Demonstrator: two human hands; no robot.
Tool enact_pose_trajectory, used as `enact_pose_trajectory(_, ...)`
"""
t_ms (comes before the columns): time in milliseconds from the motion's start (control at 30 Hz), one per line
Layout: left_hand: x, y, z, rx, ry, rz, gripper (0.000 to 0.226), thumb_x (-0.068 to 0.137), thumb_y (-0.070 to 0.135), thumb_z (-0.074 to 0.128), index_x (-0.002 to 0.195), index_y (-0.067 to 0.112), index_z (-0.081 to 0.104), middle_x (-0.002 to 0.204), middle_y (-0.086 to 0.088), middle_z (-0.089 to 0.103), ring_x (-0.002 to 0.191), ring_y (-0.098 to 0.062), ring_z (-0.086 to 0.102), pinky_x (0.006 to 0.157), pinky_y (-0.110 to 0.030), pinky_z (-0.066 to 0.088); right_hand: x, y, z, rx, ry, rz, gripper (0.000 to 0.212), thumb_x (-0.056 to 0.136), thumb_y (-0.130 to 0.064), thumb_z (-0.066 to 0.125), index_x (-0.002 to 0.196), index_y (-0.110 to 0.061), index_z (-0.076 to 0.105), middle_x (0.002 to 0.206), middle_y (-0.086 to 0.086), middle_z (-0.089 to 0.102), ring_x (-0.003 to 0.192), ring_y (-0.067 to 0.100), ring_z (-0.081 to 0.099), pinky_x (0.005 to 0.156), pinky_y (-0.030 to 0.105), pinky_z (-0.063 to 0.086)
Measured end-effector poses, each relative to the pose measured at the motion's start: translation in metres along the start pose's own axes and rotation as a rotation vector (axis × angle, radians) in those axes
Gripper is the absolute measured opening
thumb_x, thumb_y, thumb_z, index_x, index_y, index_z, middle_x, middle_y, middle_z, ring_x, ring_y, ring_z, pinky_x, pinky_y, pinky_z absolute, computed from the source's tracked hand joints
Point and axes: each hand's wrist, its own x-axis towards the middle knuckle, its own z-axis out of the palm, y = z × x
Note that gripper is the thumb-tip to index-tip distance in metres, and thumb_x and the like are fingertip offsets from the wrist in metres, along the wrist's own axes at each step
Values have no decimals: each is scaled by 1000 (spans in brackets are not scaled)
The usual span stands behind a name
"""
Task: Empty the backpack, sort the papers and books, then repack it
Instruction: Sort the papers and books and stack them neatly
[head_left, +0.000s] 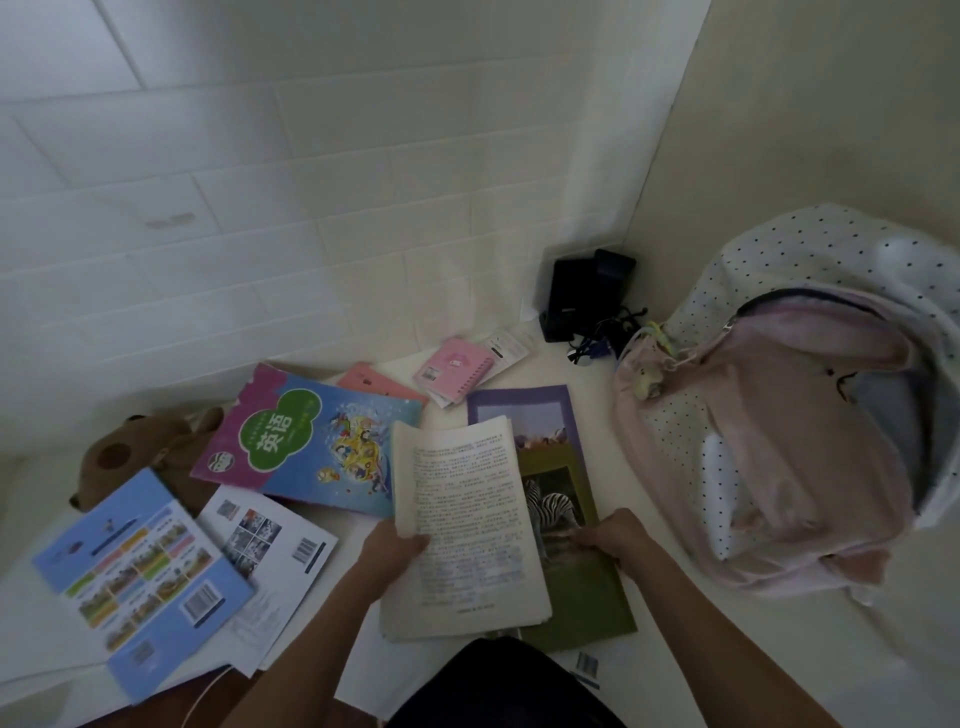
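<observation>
your left hand (397, 545) is pinching the left edge of the loose stack of white printed papers (462, 525), and its top sheets are curling up, so they may be sliding apart or creasing if you lift one-sided. your right hand (613, 535) is pressing flat on the green zebra-cover book (571, 499) underneath, on the white tabletop (623, 457) beside the open pink polka-dot fabric backpack (769, 441).

At the lower centre of the frame the left hand (396, 545) is gripping the left edge of a stack of printed papers (462, 525), while the right hand (615, 535) is resting on a zebra book (561, 499) lying under them. At the right, a pink dotted backpack (789, 431) is gaping open. Colourful books (311, 441) and a brown stuffed toy (135, 457) are lying at the left.
</observation>
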Motion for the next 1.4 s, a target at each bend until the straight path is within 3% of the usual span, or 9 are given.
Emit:
enact_pose_trajectory(100,0,1,-1,-26,6,-27,49,78,18,73,121,1,57,119,-19,62,109,-34,58,99,-47,46,-5,-3,-5,-4,37,-84,40,70,-16,82,94,-6,52,99,12,59,84,25,59,75,32,52)
enact_pose_trajectory(267,4,0,-3,-59,3,10,69,58,34,69,119,2,59,115,-17,65,106,-33,61,96,-48,48,-4,0,-24,-63,274,-357,10,88,-18,64,94,-11,62,80,0,63,64,9,58,52,19,42)
enact_pose_trajectory(500,4,4,5,-114,21,-28,54,70,20,74,119,2,58,113,-18,64,104,-33,61,94,-46,49,-1,-18,-47,-95,688,-470,18,94,-12,51,98,-10,69,86,7,70,69,16,58,59,22,42)
enact_pose_trajectory(600,9,2,8,-142,24,-46,52,73,15,75,119,0,58,114,-20,64,102,-34,61,91,-43,50,14,-23,-55,-135,529,-466,22,94,-23,55,110,-10,62,104,9,68,82,18,58,67,25,45)
enact_pose_trajectory(733,12,3,15,-177,29,-69,36,84,6,66,118,0,57,113,-19,64,101,-34,62,93,-46,50,26,-17,-37,-242,183,-337,75,75,-41,76,132,-11,37,126,14,52,113,32,53,85,34,46)
enact_pose_trajectory(1000,13,1,18,-221,38,-95,32,84,7,66,115,-1,59,110,-20,65,99,-36,63,91,-46,50,42,-8,-23,-310,167,-195,110,52,-38,90,135,-5,27,134,18,46,123,36,47,100,44,43)
enact_pose_trajectory(1100,14,0,17,-226,49,-95,35,84,9,67,116,-1,58,112,-22,65,100,-37,63,92,-49,50,37,-9,-13,-332,245,-247,95,64,-29,86,136,-6,28,125,17,56,110,32,59,88,39,51)
enact_pose_trajectory(1233,13,-1,19,-237,55,-94,37,83,11,68,117,-1,58,114,-21,64,99,-35,63,91,-46,51,30,-13,-9,-354,495,-466,28,88,-19,63,107,-8,48,104,11,61,90,25,61,72,35,53)
enact_pose_trajectory(1400,3,-1,19,-170,104,-87,63,60,35,75,115,6,61,112,-16,66,98,-32,64,91,-45,52,40,-39,-30,-194,407,-648,24,94,-23,54,104,-2,50,103,14,54,88,26,55,69,33,44)
